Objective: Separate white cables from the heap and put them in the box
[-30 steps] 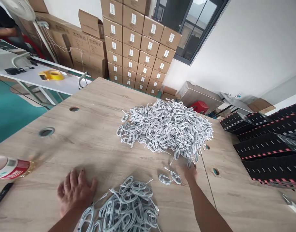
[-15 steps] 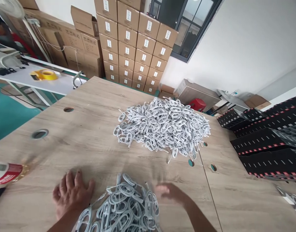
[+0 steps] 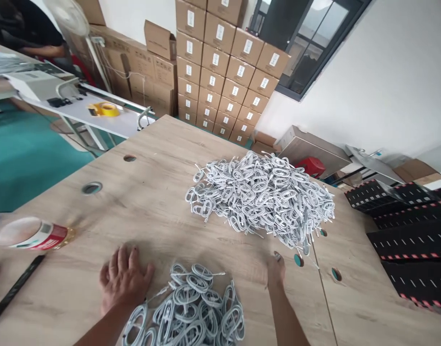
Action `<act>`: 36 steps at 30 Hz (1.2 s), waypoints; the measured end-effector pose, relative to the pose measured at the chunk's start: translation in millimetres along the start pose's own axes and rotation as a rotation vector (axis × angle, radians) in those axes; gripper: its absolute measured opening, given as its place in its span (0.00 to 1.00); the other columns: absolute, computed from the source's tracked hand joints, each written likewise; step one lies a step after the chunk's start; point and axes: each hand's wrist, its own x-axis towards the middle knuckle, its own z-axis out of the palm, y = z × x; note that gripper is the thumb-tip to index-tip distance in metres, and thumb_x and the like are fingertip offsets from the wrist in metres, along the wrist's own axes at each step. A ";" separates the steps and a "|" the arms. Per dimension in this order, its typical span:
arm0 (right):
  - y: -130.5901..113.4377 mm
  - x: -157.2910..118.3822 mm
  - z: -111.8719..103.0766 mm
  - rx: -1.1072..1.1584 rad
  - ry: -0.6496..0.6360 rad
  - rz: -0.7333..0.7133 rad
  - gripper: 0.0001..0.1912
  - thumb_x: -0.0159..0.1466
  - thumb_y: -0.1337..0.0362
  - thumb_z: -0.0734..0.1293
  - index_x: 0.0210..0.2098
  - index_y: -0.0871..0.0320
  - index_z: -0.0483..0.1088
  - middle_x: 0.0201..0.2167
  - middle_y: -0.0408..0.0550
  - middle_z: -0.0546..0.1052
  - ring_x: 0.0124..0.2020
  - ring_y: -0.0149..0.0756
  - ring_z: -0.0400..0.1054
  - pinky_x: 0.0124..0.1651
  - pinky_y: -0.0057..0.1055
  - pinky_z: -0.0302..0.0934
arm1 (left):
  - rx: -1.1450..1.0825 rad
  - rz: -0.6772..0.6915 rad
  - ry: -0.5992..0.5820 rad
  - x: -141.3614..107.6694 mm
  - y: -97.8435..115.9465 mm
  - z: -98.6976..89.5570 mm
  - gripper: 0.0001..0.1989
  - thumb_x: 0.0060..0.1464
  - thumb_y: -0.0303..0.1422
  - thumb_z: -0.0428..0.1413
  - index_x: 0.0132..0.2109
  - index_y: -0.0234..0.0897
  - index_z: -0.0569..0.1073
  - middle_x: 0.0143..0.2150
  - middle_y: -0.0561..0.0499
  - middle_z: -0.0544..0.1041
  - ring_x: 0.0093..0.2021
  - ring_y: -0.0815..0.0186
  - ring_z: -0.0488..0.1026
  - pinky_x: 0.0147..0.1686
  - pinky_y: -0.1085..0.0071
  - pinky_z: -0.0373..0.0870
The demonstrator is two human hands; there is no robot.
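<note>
My left hand (image 3: 126, 276) lies flat on the wooden table, fingers spread, holding nothing. To its right is a smaller pile of coiled grey-white cables (image 3: 197, 307), close to me. My right hand (image 3: 276, 270) is stretched forward beyond this pile, just short of a large heap of coiled white cables (image 3: 263, 194). Its fingers look curled, and a small greyish bit shows at their tips. What that bit is I cannot make out.
A plastic jar with a red label (image 3: 36, 234) lies on its side at the left, above a dark strip (image 3: 17, 290). Round holes (image 3: 91, 188) pierce the table (image 3: 152, 192). Black slotted trays (image 3: 415, 240) stand at the right; stacked cartons (image 3: 220, 72) rise behind. A person (image 3: 29, 29) is at far left.
My right hand has moved from beside the near cable pile forward and right to the edge of the large heap. My left hand stays on the table. The view has swung left.
</note>
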 end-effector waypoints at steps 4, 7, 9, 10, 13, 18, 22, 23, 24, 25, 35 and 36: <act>-50.2 -33.2 24.7 -0.073 -0.245 -0.067 0.20 0.59 0.58 0.59 0.49 0.55 0.72 0.29 0.44 0.78 0.32 0.44 0.73 0.36 0.35 0.63 | 0.018 -0.012 -0.019 -1.7 1.0 -1.5 0.36 0.60 0.46 0.43 0.69 0.30 0.63 0.75 0.34 0.56 0.76 0.52 0.45 0.73 0.52 0.37; -116.7 -27.9 51.7 -0.337 -0.339 -0.265 0.16 0.62 0.61 0.64 0.49 0.52 0.72 0.39 0.47 0.81 0.40 0.43 0.75 0.42 0.34 0.63 | 0.037 0.002 -0.012 -0.7 0.1 -1.3 0.36 0.61 0.47 0.42 0.69 0.29 0.62 0.74 0.34 0.57 0.76 0.51 0.45 0.73 0.52 0.38; -150.2 -17.5 65.6 -0.569 -0.356 -0.389 0.15 0.63 0.63 0.67 0.50 0.53 0.72 0.47 0.51 0.81 0.47 0.44 0.75 0.48 0.35 0.62 | 0.043 0.010 -0.011 0.2 -1.4 -0.1 0.37 0.60 0.47 0.42 0.69 0.28 0.63 0.74 0.33 0.57 0.76 0.50 0.46 0.73 0.51 0.38; -160.6 -12.8 70.4 -0.672 -0.371 -0.430 0.15 0.63 0.65 0.68 0.50 0.54 0.72 0.48 0.54 0.80 0.49 0.44 0.75 0.49 0.36 0.61 | 0.043 0.010 -0.013 0.2 -2.3 0.6 0.36 0.60 0.46 0.43 0.68 0.28 0.63 0.74 0.33 0.57 0.76 0.50 0.46 0.73 0.51 0.38; -167.8 -4.9 73.7 -0.838 -0.415 -0.500 0.12 0.64 0.65 0.68 0.48 0.57 0.73 0.47 0.56 0.80 0.49 0.46 0.75 0.49 0.36 0.61 | 0.042 -0.004 -0.028 -1.7 -3.6 2.2 0.36 0.59 0.45 0.45 0.68 0.28 0.64 0.74 0.34 0.57 0.76 0.50 0.46 0.73 0.51 0.37; -139.5 -16.3 39.1 -0.701 -0.310 -0.554 0.10 0.64 0.64 0.65 0.45 0.55 0.73 0.44 0.52 0.79 0.46 0.45 0.73 0.47 0.35 0.62 | 0.041 -0.033 -0.065 -5.2 -1.4 0.5 0.36 0.58 0.43 0.49 0.69 0.28 0.64 0.75 0.36 0.55 0.76 0.51 0.45 0.74 0.51 0.35; -111.3 -76.0 -6.4 -0.418 -0.381 -0.661 0.06 0.59 0.66 0.65 0.37 0.53 0.71 0.39 0.50 0.75 0.43 0.45 0.70 0.46 0.37 0.64 | 0.031 -0.051 -0.083 -5.1 0.5 -2.0 0.36 0.57 0.41 0.50 0.69 0.28 0.63 0.76 0.35 0.54 0.76 0.51 0.43 0.74 0.51 0.34; -105.5 -95.8 -15.7 -0.351 -0.473 -0.673 0.05 0.59 0.66 0.66 0.35 0.53 0.71 0.39 0.49 0.75 0.41 0.44 0.69 0.45 0.36 0.64 | 0.027 -0.050 -0.082 -4.8 0.6 -2.2 0.36 0.58 0.41 0.50 0.69 0.28 0.63 0.76 0.35 0.54 0.77 0.51 0.43 0.73 0.51 0.34; -101.1 -114.4 -23.0 -0.285 -0.599 -0.679 0.05 0.58 0.65 0.67 0.35 0.52 0.71 0.39 0.49 0.75 0.41 0.43 0.70 0.44 0.36 0.65 | 0.025 -0.047 -0.080 -4.6 0.5 -2.2 0.36 0.58 0.41 0.50 0.69 0.28 0.63 0.76 0.35 0.54 0.77 0.51 0.43 0.73 0.51 0.34; -98.6 -129.5 -28.0 -0.223 -0.752 -0.676 0.07 0.58 0.63 0.69 0.37 0.52 0.72 0.41 0.49 0.75 0.41 0.42 0.70 0.44 0.35 0.65 | 0.027 -0.042 -0.077 -4.3 0.2 -1.9 0.36 0.58 0.41 0.50 0.69 0.28 0.63 0.76 0.35 0.54 0.77 0.51 0.43 0.73 0.51 0.35; -157.6 -16.2 49.2 -0.535 -0.348 -0.519 0.32 0.62 0.63 0.66 0.65 0.62 0.62 0.61 0.64 0.72 0.64 0.55 0.64 0.64 0.47 0.58 | 0.083 -0.031 -0.065 -3.8 -1.1 0.9 0.35 0.59 0.43 0.49 0.70 0.30 0.63 0.76 0.36 0.54 0.77 0.52 0.44 0.73 0.52 0.35; -161.3 -5.4 58.9 -0.619 -0.313 -0.516 0.32 0.62 0.64 0.66 0.65 0.61 0.63 0.59 0.64 0.73 0.62 0.56 0.66 0.61 0.46 0.60 | 0.080 -0.037 -0.073 -4.0 -1.4 1.1 0.36 0.59 0.43 0.49 0.70 0.30 0.62 0.76 0.36 0.54 0.77 0.52 0.44 0.73 0.52 0.35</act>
